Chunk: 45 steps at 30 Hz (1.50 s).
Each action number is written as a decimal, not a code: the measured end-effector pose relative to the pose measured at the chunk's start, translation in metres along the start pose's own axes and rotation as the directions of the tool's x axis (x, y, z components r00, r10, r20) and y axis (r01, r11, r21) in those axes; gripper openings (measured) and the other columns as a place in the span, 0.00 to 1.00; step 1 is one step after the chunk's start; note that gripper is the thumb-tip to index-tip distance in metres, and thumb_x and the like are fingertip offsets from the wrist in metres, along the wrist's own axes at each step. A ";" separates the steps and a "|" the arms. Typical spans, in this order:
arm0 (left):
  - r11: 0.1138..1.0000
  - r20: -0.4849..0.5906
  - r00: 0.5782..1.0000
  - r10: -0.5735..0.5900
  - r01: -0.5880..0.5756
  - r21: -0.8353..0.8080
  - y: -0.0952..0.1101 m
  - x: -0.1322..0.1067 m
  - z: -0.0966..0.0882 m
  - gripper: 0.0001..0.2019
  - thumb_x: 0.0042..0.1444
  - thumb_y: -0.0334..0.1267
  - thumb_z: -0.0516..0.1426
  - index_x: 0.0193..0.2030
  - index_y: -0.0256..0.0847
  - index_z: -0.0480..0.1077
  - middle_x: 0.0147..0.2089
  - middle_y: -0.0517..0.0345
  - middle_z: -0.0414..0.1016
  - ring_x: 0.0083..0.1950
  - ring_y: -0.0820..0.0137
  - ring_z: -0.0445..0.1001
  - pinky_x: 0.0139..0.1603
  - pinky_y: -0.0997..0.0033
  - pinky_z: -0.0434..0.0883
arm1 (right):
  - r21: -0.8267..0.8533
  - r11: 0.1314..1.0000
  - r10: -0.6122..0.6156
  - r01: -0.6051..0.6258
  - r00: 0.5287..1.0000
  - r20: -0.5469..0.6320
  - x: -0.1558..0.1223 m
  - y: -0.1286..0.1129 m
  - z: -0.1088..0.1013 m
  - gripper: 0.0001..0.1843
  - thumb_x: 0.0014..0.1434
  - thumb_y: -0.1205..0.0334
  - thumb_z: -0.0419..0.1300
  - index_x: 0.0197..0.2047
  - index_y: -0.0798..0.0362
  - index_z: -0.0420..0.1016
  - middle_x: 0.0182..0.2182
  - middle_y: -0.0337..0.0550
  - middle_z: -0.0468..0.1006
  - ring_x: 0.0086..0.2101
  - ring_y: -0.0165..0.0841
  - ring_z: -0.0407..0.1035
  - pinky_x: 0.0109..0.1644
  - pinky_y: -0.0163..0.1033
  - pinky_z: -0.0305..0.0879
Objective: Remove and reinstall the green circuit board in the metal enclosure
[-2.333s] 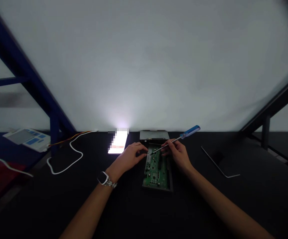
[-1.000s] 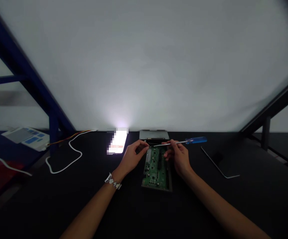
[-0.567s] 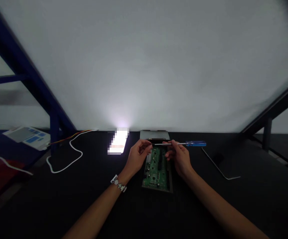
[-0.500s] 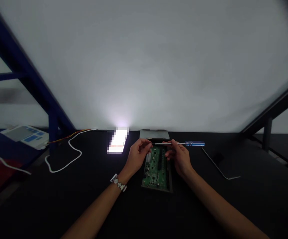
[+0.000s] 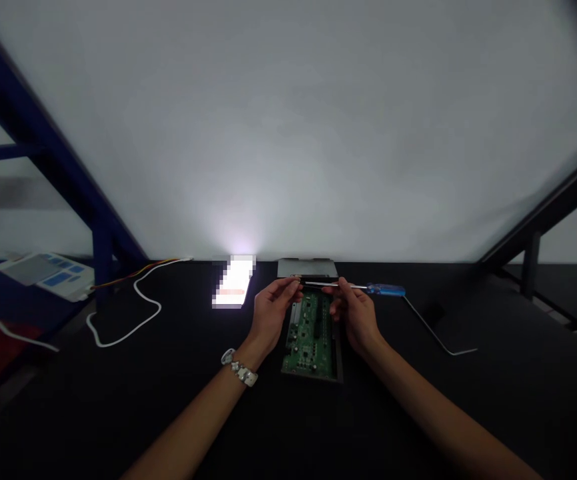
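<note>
A screwdriver [image 5: 386, 290] with a clear blue handle is held level above a green circuit board [image 5: 308, 347], its handle pointing right. My right hand [image 5: 358, 310] pinches the metal shaft between thumb and fingers. At the dark tip end, the thumb and fingers of my left hand [image 5: 272, 310] are closed on the screwdriver. Whether a small part sits between those left fingertips is hidden. The board lies in a shallow metal frame [image 5: 340, 370] below both hands. A grey metal piece [image 5: 306, 268] is behind it, against the wall.
Left of my hands lies a brightly lit, pixelated object [image 5: 236, 283]. A white cable [image 5: 143, 320] curls further left, near a white-and-blue flat item [image 5: 56, 275]. To the right, a bent metal rod [image 5: 428, 327] rests on the black table [image 5: 288, 433]. Blue frame beams [image 5: 63, 153] rise at left.
The screwdriver and both hands have barely shifted; the shaft now tilts slightly, handle end lower. The whole view has moved a little. Both hands keep their hold.
</note>
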<state>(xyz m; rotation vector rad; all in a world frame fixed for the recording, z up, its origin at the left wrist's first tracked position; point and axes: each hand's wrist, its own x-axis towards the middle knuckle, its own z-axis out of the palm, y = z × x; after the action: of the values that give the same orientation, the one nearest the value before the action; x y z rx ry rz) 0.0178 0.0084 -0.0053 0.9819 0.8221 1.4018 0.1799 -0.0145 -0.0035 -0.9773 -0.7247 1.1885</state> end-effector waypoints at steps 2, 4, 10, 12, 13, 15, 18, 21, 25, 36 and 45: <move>0.999 -0.020 1.000 0.019 -0.018 0.030 -0.001 0.001 0.000 0.13 0.50 0.41 0.66 0.41 0.37 0.77 0.37 0.54 0.79 0.34 0.72 0.75 0.41 0.69 0.73 | -0.006 1.000 -0.003 0.003 1.000 -0.004 0.000 0.000 0.001 0.20 0.53 0.45 0.66 0.34 0.56 0.75 0.35 0.48 0.83 0.17 0.24 0.65 0.16 0.30 0.57; 0.991 -0.053 0.996 0.075 -0.069 0.117 0.001 0.003 -0.002 0.13 0.52 0.42 0.65 0.41 0.37 0.77 0.36 0.55 0.79 0.34 0.71 0.75 0.40 0.68 0.74 | -0.001 1.000 -0.001 0.001 1.000 -0.010 0.000 -0.001 0.001 0.20 0.54 0.46 0.66 0.34 0.57 0.75 0.34 0.48 0.83 0.17 0.24 0.65 0.16 0.30 0.57; 0.705 0.121 0.909 0.400 -0.389 0.593 0.016 0.021 -0.032 0.08 0.57 0.41 0.61 0.38 0.41 0.77 0.40 0.54 0.77 0.42 0.66 0.75 0.46 0.64 0.72 | 0.037 0.998 -0.046 0.050 0.994 -0.101 0.006 -0.008 -0.003 0.19 0.51 0.47 0.68 0.32 0.56 0.74 0.32 0.46 0.82 0.16 0.24 0.64 0.15 0.30 0.55; 0.541 0.267 0.871 0.413 -0.471 0.697 0.014 0.027 -0.042 0.05 0.58 0.38 0.60 0.37 0.42 0.77 0.43 0.54 0.75 0.45 0.65 0.73 0.49 0.61 0.71 | 0.030 0.998 -0.060 0.063 0.993 -0.098 0.007 -0.008 -0.004 0.19 0.50 0.47 0.69 0.31 0.56 0.73 0.31 0.46 0.82 0.16 0.24 0.64 0.16 0.30 0.55; 0.479 0.329 0.862 0.387 -0.492 0.727 0.011 0.029 -0.045 0.05 0.59 0.36 0.59 0.37 0.42 0.77 0.43 0.54 0.74 0.46 0.65 0.73 0.51 0.59 0.71 | 0.023 0.997 -0.067 0.069 0.994 -0.091 0.007 -0.007 -0.005 0.20 0.50 0.47 0.68 0.31 0.57 0.73 0.31 0.46 0.82 0.16 0.24 0.63 0.16 0.30 0.55; 0.403 0.382 0.859 0.341 -0.500 0.766 0.003 0.031 -0.048 0.05 0.60 0.34 0.58 0.37 0.42 0.77 0.45 0.54 0.73 0.48 0.64 0.72 0.52 0.58 0.70 | 0.004 0.997 -0.075 0.075 0.994 -0.077 0.007 -0.005 -0.005 0.20 0.51 0.47 0.68 0.30 0.57 0.74 0.31 0.47 0.82 0.16 0.23 0.63 0.16 0.30 0.54; 0.348 0.396 0.874 0.282 -0.478 0.807 -0.004 0.030 -0.048 0.06 0.60 0.31 0.57 0.37 0.41 0.76 0.46 0.53 0.72 0.48 0.63 0.71 0.53 0.56 0.70 | -0.017 0.998 -0.062 0.062 0.997 -0.051 0.007 -0.002 -0.006 0.20 0.52 0.47 0.67 0.29 0.58 0.74 0.30 0.47 0.82 0.16 0.23 0.63 0.16 0.30 0.55; 0.335 0.393 0.885 0.250 -0.460 0.822 -0.005 0.028 -0.047 0.08 0.59 0.30 0.57 0.42 0.41 0.76 0.47 0.52 0.72 0.49 0.63 0.71 0.55 0.56 0.70 | -0.013 0.998 -0.058 0.057 0.997 -0.049 0.008 0.000 -0.007 0.20 0.52 0.47 0.67 0.29 0.57 0.74 0.29 0.45 0.81 0.16 0.23 0.63 0.16 0.30 0.55; 0.329 0.397 0.889 0.228 -0.454 0.828 -0.006 0.026 -0.042 0.11 0.59 0.31 0.57 0.48 0.41 0.74 0.48 0.52 0.71 0.50 0.62 0.70 0.55 0.56 0.69 | 0.002 0.998 -0.057 0.057 0.996 -0.075 0.012 0.002 -0.009 0.19 0.52 0.47 0.68 0.30 0.57 0.74 0.28 0.44 0.80 0.15 0.23 0.63 0.16 0.30 0.55; 0.286 0.378 0.881 0.285 -0.455 0.843 -0.013 0.025 -0.042 0.09 0.61 0.28 0.53 0.37 0.38 0.75 0.43 0.50 0.74 0.44 0.63 0.72 0.49 0.60 0.71 | 0.003 0.997 -0.075 0.076 0.995 -0.059 0.011 -0.002 -0.008 0.20 0.50 0.47 0.68 0.28 0.57 0.73 0.25 0.42 0.79 0.15 0.24 0.63 0.15 0.31 0.55; 0.265 0.377 0.884 0.277 -0.448 0.854 -0.013 0.030 -0.044 0.09 0.60 0.26 0.53 0.37 0.38 0.75 0.41 0.50 0.75 0.43 0.63 0.72 0.48 0.60 0.71 | -0.040 0.994 -0.103 0.102 0.994 -0.034 0.013 -0.003 -0.011 0.20 0.52 0.46 0.67 0.28 0.56 0.73 0.25 0.42 0.79 0.15 0.24 0.63 0.16 0.31 0.57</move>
<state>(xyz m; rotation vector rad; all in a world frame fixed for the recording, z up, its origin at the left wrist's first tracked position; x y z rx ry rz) -0.0157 0.0422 -0.0320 2.3039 1.3926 1.1107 0.1935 -0.0050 -0.0057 -0.9791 -0.7622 1.0684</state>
